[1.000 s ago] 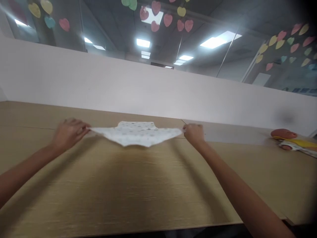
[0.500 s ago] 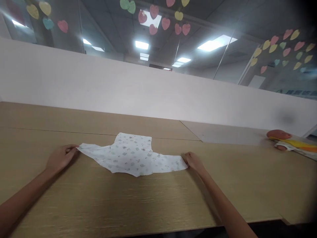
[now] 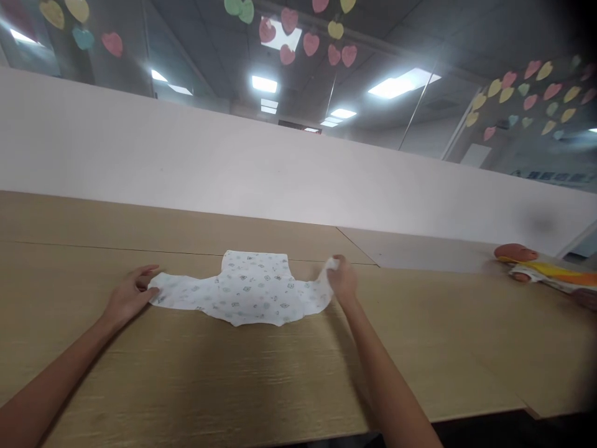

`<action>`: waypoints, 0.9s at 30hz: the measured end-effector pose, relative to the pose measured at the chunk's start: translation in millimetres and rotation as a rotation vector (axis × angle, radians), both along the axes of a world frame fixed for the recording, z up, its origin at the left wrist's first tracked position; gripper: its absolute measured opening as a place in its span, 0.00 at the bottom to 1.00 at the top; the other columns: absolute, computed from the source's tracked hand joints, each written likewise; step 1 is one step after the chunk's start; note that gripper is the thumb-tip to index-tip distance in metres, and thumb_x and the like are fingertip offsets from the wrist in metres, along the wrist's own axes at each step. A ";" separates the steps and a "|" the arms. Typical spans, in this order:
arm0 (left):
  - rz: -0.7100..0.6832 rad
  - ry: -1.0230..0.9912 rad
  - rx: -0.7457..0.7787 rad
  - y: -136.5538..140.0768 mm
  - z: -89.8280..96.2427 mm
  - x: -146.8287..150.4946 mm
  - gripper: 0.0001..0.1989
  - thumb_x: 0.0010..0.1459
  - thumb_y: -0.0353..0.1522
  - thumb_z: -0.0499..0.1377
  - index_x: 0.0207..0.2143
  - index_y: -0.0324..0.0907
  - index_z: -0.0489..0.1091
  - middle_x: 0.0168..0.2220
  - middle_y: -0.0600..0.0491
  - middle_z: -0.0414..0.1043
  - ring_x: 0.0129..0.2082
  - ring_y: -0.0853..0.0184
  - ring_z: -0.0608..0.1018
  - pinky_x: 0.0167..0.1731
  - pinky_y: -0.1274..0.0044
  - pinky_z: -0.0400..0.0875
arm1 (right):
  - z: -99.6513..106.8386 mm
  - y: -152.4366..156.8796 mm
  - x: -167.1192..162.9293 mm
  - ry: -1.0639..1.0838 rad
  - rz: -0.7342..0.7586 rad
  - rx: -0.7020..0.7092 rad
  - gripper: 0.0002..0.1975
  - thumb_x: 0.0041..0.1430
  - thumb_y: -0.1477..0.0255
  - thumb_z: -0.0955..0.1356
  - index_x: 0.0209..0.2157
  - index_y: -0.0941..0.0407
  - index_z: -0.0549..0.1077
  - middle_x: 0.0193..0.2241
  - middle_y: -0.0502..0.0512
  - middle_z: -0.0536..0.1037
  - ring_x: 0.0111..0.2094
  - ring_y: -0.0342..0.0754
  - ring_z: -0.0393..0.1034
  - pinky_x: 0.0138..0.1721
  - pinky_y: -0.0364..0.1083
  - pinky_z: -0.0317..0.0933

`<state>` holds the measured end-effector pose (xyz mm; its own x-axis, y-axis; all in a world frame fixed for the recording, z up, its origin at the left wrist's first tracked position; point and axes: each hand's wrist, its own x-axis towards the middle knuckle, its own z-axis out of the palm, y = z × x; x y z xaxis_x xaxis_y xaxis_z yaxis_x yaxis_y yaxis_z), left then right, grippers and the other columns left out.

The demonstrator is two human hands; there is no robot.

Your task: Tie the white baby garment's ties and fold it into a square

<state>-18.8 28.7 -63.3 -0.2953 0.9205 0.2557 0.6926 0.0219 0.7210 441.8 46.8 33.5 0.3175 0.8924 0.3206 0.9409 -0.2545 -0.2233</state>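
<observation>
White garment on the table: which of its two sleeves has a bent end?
The right sleeve, held in the right hand: its end bends toward the top of the picture. The left sleeve, at the left hand, lies almost straight.

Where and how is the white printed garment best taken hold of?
Probably at both sleeve ends, pinched from the outer left and right: they reach out sideways from the spread garment, and the right hand holds one raised.
</observation>
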 end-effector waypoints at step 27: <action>-0.234 0.083 0.393 2.5 54.1 143.3 0.15 0.51 0.30 0.49 0.41 0.42 0.67 0.40 0.51 0.68 0.33 0.67 0.71 0.37 0.75 0.67 | -53.5 -6.9 -135.5 1.109 0.486 0.120 0.16 0.58 0.61 0.58 0.31 0.58 0.69 0.19 0.51 0.72 0.19 0.41 0.64 0.20 0.39 0.56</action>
<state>124.4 31.2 -9.1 -0.0551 0.7885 0.6125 0.7023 -0.4055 0.5851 306.3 39.9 -20.0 0.1123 0.9779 0.1762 0.2161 0.1490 -0.9649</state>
